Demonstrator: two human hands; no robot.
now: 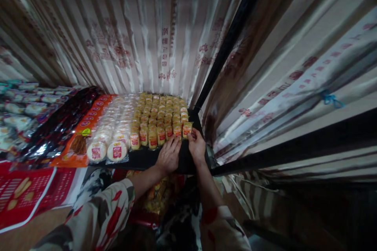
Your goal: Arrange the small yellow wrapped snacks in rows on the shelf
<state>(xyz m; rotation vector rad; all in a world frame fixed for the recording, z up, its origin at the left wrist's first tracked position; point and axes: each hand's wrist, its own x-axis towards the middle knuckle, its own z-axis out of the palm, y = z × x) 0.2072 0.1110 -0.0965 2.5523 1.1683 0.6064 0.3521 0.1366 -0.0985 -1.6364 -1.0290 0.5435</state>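
Rows of small yellow wrapped snack packets (152, 137) with red labels stand on a black shelf (147, 156). At the front right corner of these rows, my right hand (196, 145) has thumb and fingers closed at the edge of the last packet (187, 128). My left hand (170, 153) lies palm down just to its left. Its fingers are stretched out, with the tips against the lower front of neighbouring packets (177, 128). Some of the packets' lower edges are hidden behind my fingers.
Left of the yellow packets are stacked round white cakes (117, 150) in clear wrap, orange snack bags (77, 141), dark shiny packs (63, 125) and small white packs (20, 121). Printed curtains (141, 39) hang behind. A black post (226, 51) rises at the right. A red bag (23, 188) lies lower left.
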